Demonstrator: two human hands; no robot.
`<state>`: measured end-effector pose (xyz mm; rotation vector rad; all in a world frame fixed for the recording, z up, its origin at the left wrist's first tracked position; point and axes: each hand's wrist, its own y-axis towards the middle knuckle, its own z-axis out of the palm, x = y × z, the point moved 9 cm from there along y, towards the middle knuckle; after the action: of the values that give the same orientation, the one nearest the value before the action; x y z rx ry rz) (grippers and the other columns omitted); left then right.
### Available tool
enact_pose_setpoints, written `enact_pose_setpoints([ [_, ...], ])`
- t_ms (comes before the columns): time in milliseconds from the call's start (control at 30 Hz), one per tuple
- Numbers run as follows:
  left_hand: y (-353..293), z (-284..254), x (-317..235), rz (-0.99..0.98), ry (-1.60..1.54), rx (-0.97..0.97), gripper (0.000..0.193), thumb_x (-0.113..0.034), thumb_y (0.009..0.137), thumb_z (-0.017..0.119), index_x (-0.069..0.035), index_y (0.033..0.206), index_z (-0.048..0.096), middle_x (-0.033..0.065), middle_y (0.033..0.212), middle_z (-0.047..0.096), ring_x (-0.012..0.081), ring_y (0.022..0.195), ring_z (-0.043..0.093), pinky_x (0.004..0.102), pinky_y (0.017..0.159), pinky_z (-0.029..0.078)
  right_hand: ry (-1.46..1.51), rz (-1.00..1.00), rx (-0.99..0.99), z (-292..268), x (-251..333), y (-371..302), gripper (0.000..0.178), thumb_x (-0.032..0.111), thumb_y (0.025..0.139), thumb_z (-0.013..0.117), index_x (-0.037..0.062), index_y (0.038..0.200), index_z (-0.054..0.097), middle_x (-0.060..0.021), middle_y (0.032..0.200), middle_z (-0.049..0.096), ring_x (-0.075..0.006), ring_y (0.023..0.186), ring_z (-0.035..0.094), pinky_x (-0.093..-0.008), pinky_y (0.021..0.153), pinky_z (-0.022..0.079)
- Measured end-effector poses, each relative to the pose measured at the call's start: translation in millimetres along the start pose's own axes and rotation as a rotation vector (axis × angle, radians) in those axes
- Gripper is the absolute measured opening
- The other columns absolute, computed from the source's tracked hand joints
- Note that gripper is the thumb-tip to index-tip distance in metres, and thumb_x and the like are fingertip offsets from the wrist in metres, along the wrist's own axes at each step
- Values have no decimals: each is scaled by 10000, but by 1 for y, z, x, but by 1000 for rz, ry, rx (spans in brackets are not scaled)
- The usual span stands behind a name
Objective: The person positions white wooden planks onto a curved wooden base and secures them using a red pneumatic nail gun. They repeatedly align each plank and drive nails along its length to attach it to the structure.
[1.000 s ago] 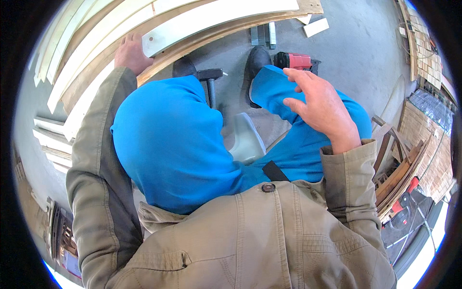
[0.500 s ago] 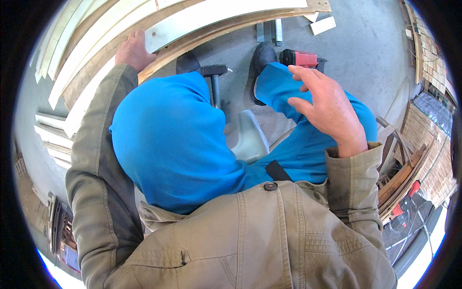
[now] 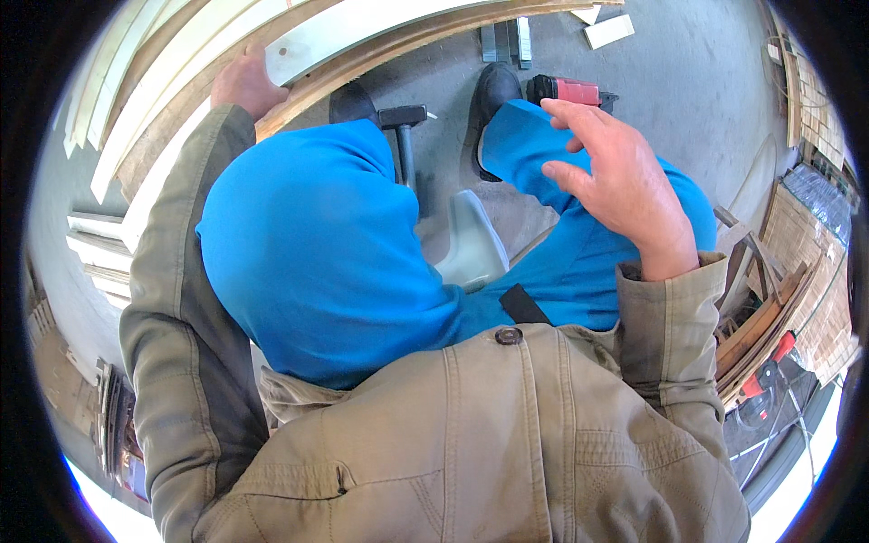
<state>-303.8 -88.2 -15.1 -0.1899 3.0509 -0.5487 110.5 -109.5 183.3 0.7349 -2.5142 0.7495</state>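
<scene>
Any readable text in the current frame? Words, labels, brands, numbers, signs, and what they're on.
None readable.
White board by the left hand: no marking I can read.
Red-and-black tool: nothing legible.
Plastic-wrapped stack, far right: too small and blurred to tell.

Trousers (image 3: pixel 308 235): plain bright blue. Jacket (image 3: pixel 398 434): khaki-brown, stitched seam lines. Button (image 3: pixel 509 336): dark brown. Strap (image 3: pixel 525 305): black. Top board (image 3: pixel 362 32): off-white, one brownish round spot; plank below (image 3: pixel 353 71) yellow-brown. Hammer (image 3: pixel 402 117): dark grey head, blue-grey handle. Nail gun (image 3: pixel 576 90): red and black. Shoe (image 3: pixel 499 86): black. Seat (image 3: pixel 475 237): pale grey-green. Offcut (image 3: pixel 609 32): cream. Floor (image 3: pixel 706 100): mottled grey. Stacked wood (image 3: pixel 800 226), right: tan, blocky grid.
</scene>
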Motion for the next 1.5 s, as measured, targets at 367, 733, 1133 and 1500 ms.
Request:
enact_pose_setpoints([
  [367, -6, 0, 4, 44, -118, -69, 832, -342, 749, 929, -38, 1436, 572, 234, 1402, 624, 400, 1296, 636, 497, 1076, 540, -16, -29, -55, -1, -1, -5, 679, 118, 858, 821, 78, 1495, 592, -174, 1212, 728, -331, 1006, 709, -443, 916, 581],
  [733, -15, -20, 3, 78, -95, -56, 818, -311, 743, 876, -57, 1468, 595, 208, 1429, 627, 375, 1367, 587, 478, 1146, 495, -24, -39, -77, -4, -3, -8, 663, 124, 866, 816, 73, 1488, 594, -187, 1250, 726, -349, 1001, 709, -446, 912, 588],
  [1133, -8, -17, 7, 14, -17, 31, 765, -302, 717, 881, 0, 1380, 647, 221, 1285, 695, 373, 1171, 693, 475, 1038, 568, 22, -61, -95, -9, 1, -9, 636, 127, 863, 820, 67, 1462, 613, -183, 1258, 727, -354, 974, 711, -447, 883, 590],
  [1500, -8, -21, 5, 34, -3, -22, 725, -300, 699, 887, 11, 1315, 665, 241, 1219, 693, 379, 1110, 706, 491, 946, 594, 31, -62, -90, -11, 3, -11, 627, 141, 870, 820, 67, 1456, 610, -198, 1257, 723, -376, 1056, 697, -461, 930, 579],
])
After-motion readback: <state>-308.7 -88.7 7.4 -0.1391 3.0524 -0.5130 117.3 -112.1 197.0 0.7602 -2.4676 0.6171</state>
